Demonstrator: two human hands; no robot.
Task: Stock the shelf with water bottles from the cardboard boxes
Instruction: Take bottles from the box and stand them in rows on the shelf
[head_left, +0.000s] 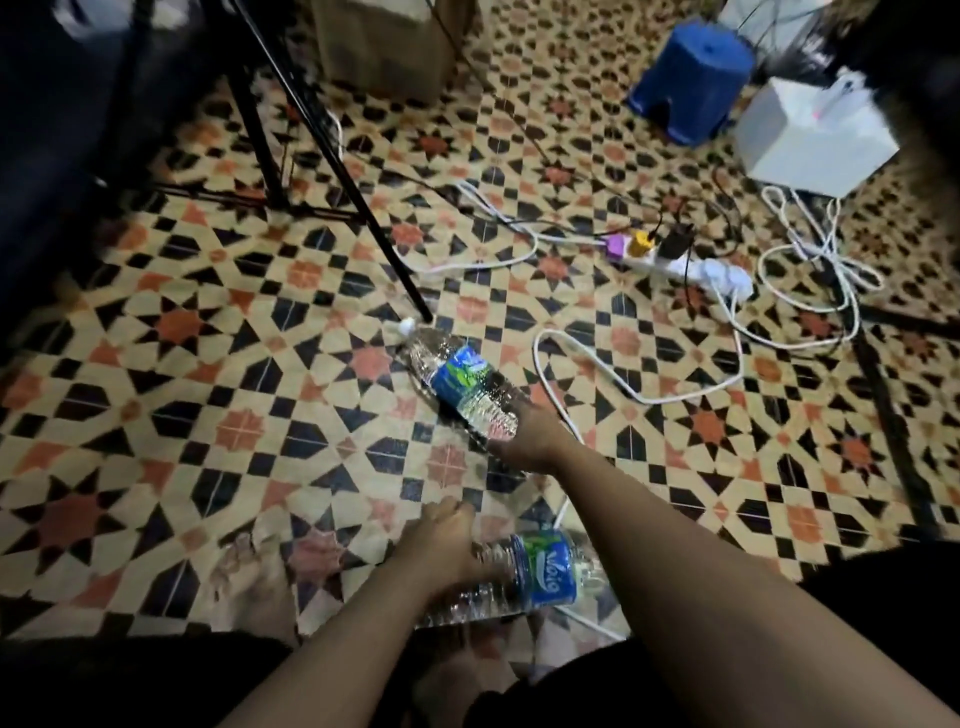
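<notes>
Down near the floor, the right hand (524, 439) closes around the base end of a water bottle (460, 379) that lies slanted over the patterned tiles, its white cap pointing away toward a black stand leg (374, 218); whether the bottle is resting on the floor or just lifted off it cannot be told. The left hand (441, 540) wraps its fingers around a second bottle (535, 571), held sideways close to the body with its blue label facing up; motion blur hides exactly how the fingers sit, but the grip looks closed. So two bottles are in view, one in each hand. Neither the shelf nor an open box of bottles shows here, though a brown box-like shape (384, 47) stands at the top edge, too cropped to identify. Judging by this, the step in hand is gathering bottles, and the next move calls for a secure hold on the far one, raising both, and turning toward wherever the shelf is. Care is needed because a white cable (566, 343) loops right beside the far bottle and runs under the right arm. Farther out lie one white power strip (685, 265) with several plugs in it, more tangled white cord (821, 249), one blue plastic stool (691, 78) and one white box (810, 140) on the tiled floor (208, 415).
</notes>
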